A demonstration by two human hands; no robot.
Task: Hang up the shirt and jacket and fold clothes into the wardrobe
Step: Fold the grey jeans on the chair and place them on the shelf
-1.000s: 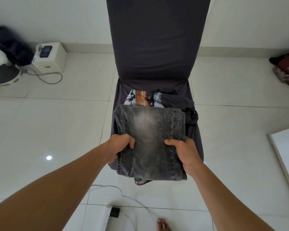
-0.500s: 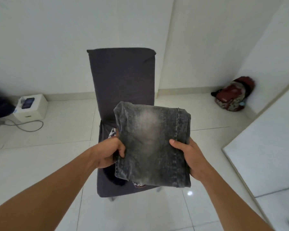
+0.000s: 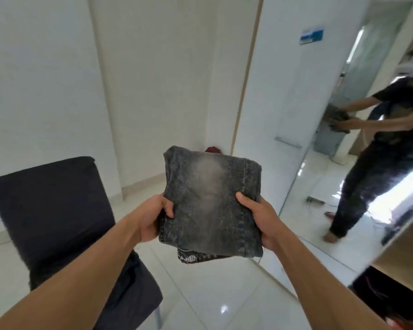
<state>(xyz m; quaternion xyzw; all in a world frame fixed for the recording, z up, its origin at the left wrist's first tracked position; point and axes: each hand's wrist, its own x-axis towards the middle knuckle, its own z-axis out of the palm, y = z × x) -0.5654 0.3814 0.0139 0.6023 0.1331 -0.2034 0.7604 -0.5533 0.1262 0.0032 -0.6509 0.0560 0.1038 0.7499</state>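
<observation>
I hold a folded pair of grey washed jeans (image 3: 212, 201) flat in the air at chest height. My left hand (image 3: 153, 217) grips its left edge and my right hand (image 3: 260, 217) grips its right edge, thumbs on top. A dark folded garment with red print (image 3: 193, 257) peeks out under the jeans. The white wardrobe (image 3: 279, 96) stands just right of the jeans, its mirrored door (image 3: 358, 148) swung open and showing a person's reflection. A wooden shelf (image 3: 401, 260) with dark clothes below shows at the far right.
A chair with a dark cover (image 3: 57, 215) stands at my left, close to my left forearm. A red bag (image 3: 212, 149) lies in the far corner behind the jeans. White tiled floor (image 3: 212, 294) lies below.
I have lifted the jeans off the chair and turned right with them. The chair has slid to the left of the view and the wardrobe with its mirror has come into sight.
</observation>
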